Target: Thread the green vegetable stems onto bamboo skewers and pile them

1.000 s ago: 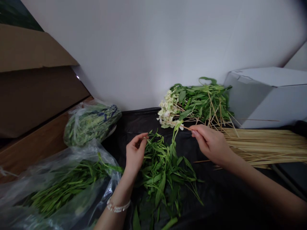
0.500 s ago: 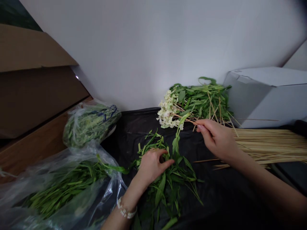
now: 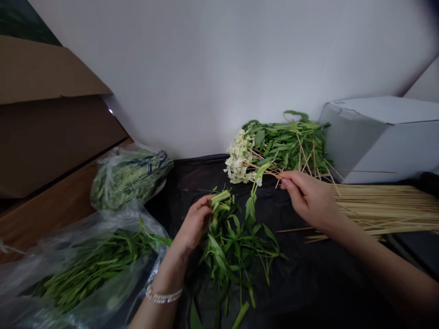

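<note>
My left hand [image 3: 196, 223] is closed around several leafy green stems [image 3: 221, 198], their thick cut ends showing past the fingertips. Leaves from this bunch hang over the loose leafy greens [image 3: 236, 260] on the black sheet. To the right, my right hand [image 3: 310, 198] pinches a thin wooden skewer [image 3: 273, 173] pointing left. One leafy stem [image 3: 255, 189] hangs at the skewer, its leaves drooping; whether it is pierced I cannot tell. Just behind the skewer's tip lie pale white-green flower heads [image 3: 238, 160] with more skewers among them.
A pile of greens [image 3: 284, 141] rests against the wall, beside a white box [image 3: 384, 137]. Many bare skewers [image 3: 387, 205] lie at right. Two clear plastic bags of greens, one far [image 3: 128, 178] and one near [image 3: 89, 269], stand left by a cardboard box [image 3: 51, 137].
My left hand has shifted left and closed on the leafy stems, raising their cut ends from the loose pile. My right hand and the skewer have stayed almost still.
</note>
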### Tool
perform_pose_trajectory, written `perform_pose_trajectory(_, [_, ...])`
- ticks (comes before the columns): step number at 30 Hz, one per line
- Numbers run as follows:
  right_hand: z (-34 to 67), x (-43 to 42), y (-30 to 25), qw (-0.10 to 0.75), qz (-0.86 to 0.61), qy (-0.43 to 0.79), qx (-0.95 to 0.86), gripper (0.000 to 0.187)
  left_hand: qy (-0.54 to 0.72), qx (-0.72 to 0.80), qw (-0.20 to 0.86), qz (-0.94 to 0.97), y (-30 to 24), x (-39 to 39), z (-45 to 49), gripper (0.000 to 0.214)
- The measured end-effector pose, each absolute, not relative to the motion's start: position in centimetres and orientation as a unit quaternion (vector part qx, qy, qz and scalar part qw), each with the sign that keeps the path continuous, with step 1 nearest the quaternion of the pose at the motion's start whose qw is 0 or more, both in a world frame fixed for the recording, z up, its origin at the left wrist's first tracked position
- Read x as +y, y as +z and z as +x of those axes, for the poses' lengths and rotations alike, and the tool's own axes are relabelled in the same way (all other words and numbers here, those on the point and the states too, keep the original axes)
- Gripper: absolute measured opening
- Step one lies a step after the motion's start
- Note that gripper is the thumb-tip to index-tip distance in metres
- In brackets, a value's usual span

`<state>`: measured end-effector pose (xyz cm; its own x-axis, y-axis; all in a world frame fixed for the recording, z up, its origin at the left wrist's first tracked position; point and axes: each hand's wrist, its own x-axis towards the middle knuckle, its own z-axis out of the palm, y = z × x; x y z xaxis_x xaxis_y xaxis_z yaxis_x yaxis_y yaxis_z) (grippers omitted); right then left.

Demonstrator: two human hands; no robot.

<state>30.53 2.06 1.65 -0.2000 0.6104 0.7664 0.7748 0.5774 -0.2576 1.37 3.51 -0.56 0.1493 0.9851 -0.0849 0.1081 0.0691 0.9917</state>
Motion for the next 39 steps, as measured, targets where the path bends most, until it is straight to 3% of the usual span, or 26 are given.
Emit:
perform_pose_trajectory(3, [30.5,2.0,1.6,0.441,-0.449,-0.095,-0.771,0.018,0.315,0.502,0.554,0.585,0.0,3.4,0.5,0.042])
perform_pose_trajectory(6, [30.5,2.0,1.6,0.438,-0.448,-0.097,-0.773,0.018,0.239,0.562,0.368,0.701,-0.2,3.5,0.0,0.034])
perform_pose_trajectory(8, [30.5,2.0,1.6,0.439,-0.448,-0.096,-0.773,0.018,0.258,0.613,0.210,0.717,-0.6,3.6,0.1,0.030])
perform_pose_trajectory(10, [30.5,2.0,1.5,0.440,-0.448,-0.094,-0.773,0.018,0.289,0.625,0.140,0.712,-1.0,3.8,0.3,0.028])
perform_pose_trajectory(16, [30.3,2.0,1.4,0.438,-0.447,-0.093,-0.774,0.018,0.282,0.521,0.199,0.781,-1.4,3.5,1.4,0.011])
perform_pose_trajectory(24, [30.1,2.0,1.2,0.447,-0.444,-0.084,-0.772,0.018,0.144,0.464,0.126,0.865,-2.3,2.9,2.4,0.012])
perform_pose_trajectory(27, [30.0,2.0,1.2,0.452,-0.436,-0.086,-0.774,0.018,0.248,0.470,0.218,0.818,-2.2,3.1,2.3,0.008])
perform_pose_trajectory(32, [29.8,1.6,1.4,0.451,-0.436,-0.081,-0.774,0.019,0.486,0.467,0.532,0.513,-1.1,3.6,1.6,0.025])
perform_pose_trajectory(35, [29.1,1.2,1.3,0.435,-0.428,-0.075,-0.789,0.020,0.526,0.408,0.651,0.365,-0.5,3.6,1.5,0.028])
perform_pose_trajectory(39, [28.0,0.8,0.5,0.393,-0.401,-0.070,-0.825,0.021,0.535,0.365,0.705,0.289,-0.3,3.5,1.7,0.020])
